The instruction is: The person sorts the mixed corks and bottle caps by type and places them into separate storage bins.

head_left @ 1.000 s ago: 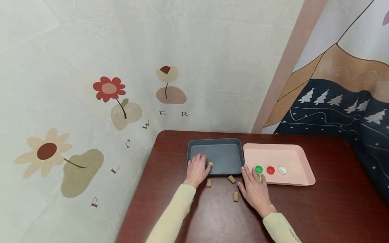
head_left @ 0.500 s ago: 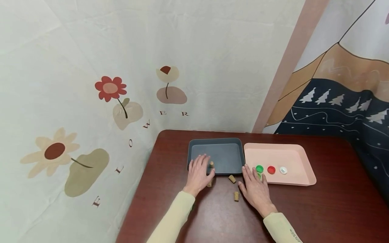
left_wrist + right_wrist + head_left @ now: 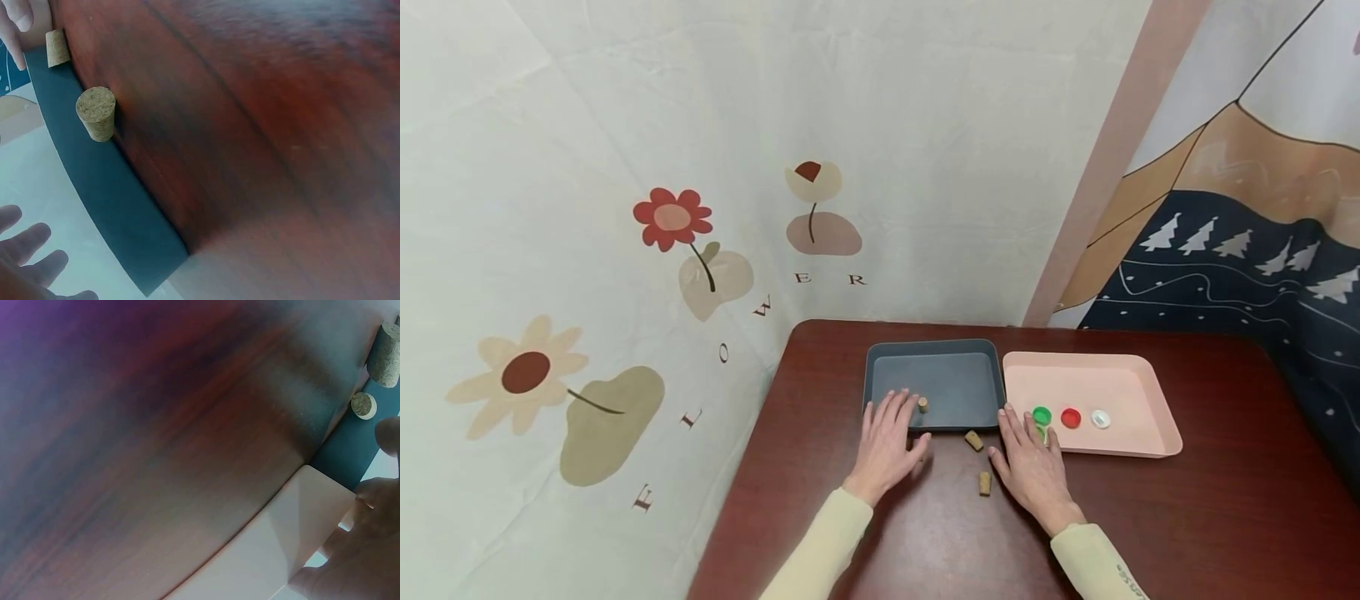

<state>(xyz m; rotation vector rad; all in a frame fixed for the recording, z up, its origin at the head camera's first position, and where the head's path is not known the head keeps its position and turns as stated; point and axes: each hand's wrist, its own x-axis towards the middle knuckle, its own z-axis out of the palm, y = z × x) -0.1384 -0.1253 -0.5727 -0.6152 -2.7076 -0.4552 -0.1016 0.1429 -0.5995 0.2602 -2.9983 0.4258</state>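
My left hand [image 3: 883, 450] hovers over the near left corner of the dark grey tray [image 3: 958, 352], fingers spread, nothing between them. Beside its fingertips one cork [image 3: 923, 405] stands upright inside that tray. Two more lie on the table: a cork [image 3: 974, 441] by the tray's near wall and another cork [image 3: 985, 483] closer to me. The left wrist view shows a tapered cork [image 3: 98, 114] near the tray's wall. My right hand [image 3: 1037, 479] rests with straight fingers over the near left edge of the pink tray [image 3: 1138, 392], partly covering a light green cap [image 3: 1041, 432].
Inside the pink tray lie a green cap [image 3: 1042, 415], a red cap [image 3: 1071, 417] and a white cap [image 3: 1101, 419]. Both trays sit side by side on the dark wooden table [image 3: 1217, 400]. A printed cloth [image 3: 955, 167] hangs behind.
My left hand has drawn back toward me from the cork in the grey tray, its fingers opening. It now covers the spot where another cork lay on the table. The right hand stays put.
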